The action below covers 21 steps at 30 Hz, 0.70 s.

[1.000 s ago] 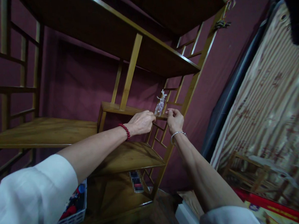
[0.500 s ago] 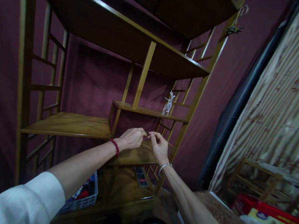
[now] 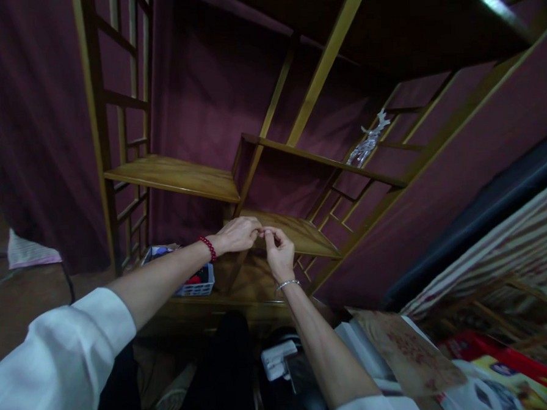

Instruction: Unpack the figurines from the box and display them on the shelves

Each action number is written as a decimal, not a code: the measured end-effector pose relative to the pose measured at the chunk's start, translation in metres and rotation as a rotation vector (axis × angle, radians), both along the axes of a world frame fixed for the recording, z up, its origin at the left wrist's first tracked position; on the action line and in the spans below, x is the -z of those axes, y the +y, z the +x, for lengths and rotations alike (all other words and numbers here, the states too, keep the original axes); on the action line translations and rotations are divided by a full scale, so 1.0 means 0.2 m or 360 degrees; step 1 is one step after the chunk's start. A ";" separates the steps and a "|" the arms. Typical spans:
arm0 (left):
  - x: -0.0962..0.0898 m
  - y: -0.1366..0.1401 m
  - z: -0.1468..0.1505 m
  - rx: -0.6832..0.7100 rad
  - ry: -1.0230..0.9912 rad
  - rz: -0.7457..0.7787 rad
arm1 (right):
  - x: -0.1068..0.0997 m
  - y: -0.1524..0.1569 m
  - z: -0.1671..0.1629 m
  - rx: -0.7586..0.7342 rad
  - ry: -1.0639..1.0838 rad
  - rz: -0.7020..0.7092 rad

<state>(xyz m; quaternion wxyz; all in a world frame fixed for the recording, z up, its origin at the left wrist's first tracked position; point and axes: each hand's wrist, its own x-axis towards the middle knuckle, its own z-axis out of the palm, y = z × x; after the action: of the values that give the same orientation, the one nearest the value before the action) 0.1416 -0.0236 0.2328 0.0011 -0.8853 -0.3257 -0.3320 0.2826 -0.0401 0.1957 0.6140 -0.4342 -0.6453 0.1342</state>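
My left hand (image 3: 239, 234), with a red bead bracelet (image 3: 208, 249) at its wrist, is closed in a pinch. Its fingertips meet those of my right hand (image 3: 280, 253), which is pinched too and wears a thin silver bracelet (image 3: 287, 284). Whatever lies between the fingertips, if anything, is too small to make out. Both hands are raised in front of a wooden shelf unit (image 3: 185, 180), over its lower right board (image 3: 297, 231). On the board above, a clear, shiny deer figurine (image 3: 368, 142) stands to the right of my hands.
A grey-white basket (image 3: 199, 288) of mixed small things sits low on the left. Beside my right forearm lie a brown patterned sheet (image 3: 407, 351) and a red and yellow package (image 3: 515, 363). A black object with a white item (image 3: 279, 359) on it stands below. A striped curtain (image 3: 496, 260) hangs right.
My view has tilted down, so the floor, my legs and more items below show. Both hands stay pinched together, now slightly higher and further left in view.
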 end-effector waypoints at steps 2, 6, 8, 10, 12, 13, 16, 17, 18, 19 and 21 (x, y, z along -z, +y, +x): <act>0.05 0.00 -0.02 -0.0033 0.0022 -0.0037 | 0.05 0.00 -0.02 -0.0002 -0.0007 -0.0049; 0.13 0.01 -0.02 -0.0095 0.0070 -0.0063 | 0.12 0.00 -0.03 0.0005 -0.0046 -0.0139; 0.15 0.01 0.00 -0.0118 0.0094 -0.0071 | 0.15 0.00 -0.02 0.0009 -0.0048 -0.0172; 0.17 0.00 0.01 -0.0139 0.0124 -0.0087 | 0.17 0.00 -0.01 0.0019 -0.0046 -0.0190; 0.19 0.00 0.03 -0.0152 0.0152 -0.0109 | 0.19 -0.01 -0.01 0.0030 -0.0046 -0.0205; 0.19 0.00 0.03 -0.0158 0.0161 -0.0118 | 0.20 -0.02 0.00 0.0035 -0.0045 -0.0213; 0.23 0.00 0.05 -0.0168 0.0176 -0.0125 | 0.23 -0.04 0.01 0.0051 -0.0040 -0.0228; 0.24 0.01 0.06 -0.0170 0.0180 -0.0124 | 0.25 -0.04 0.01 0.0057 -0.0041 -0.0229; 0.26 0.01 0.06 -0.0171 0.0184 -0.0122 | 0.26 -0.05 0.01 0.0064 -0.0045 -0.0230; 0.28 0.01 0.07 -0.0172 0.0187 -0.0119 | 0.28 -0.06 0.01 0.0070 -0.0052 -0.0232; 0.31 0.01 0.07 -0.0169 0.0191 -0.0107 | 0.31 -0.07 0.01 0.0081 -0.0073 -0.0242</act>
<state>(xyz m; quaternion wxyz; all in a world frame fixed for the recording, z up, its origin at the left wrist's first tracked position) 0.1554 -0.0215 0.1708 0.0085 -0.8846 -0.3824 -0.2669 0.2837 -0.0534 0.1340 0.5675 -0.4988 -0.6360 0.1570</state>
